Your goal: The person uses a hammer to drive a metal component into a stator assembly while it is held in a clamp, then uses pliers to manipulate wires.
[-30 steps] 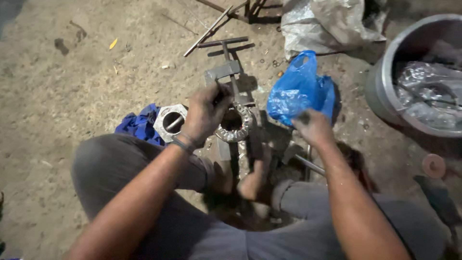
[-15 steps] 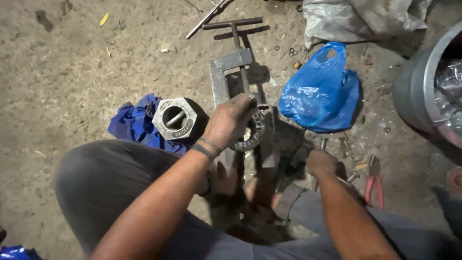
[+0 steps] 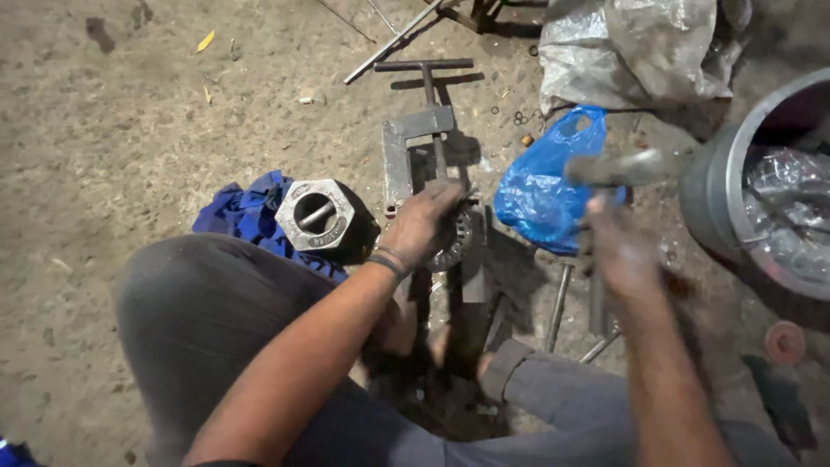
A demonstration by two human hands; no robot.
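My left hand [image 3: 421, 223] is pressed flat-ish over the round toothed steel part [image 3: 453, 246] clamped in the grey metal screw vise [image 3: 413, 147]. My right hand [image 3: 618, 251] is wrapped around a blurry grey-headed hammer [image 3: 629, 167], raised just right of it. If my swing drifts left I'll probably smash my own fingers, or knock the part loose.

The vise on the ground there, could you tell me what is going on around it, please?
A person sits on the dirt floor with a metal screw vise in front of them. Their left hand presses on a toothed round part at the vise's near end. The right hand, blurred, holds a hammer raised over a blue plastic bag. A large hexagonal metal nut lies on a blue cloth to the left.
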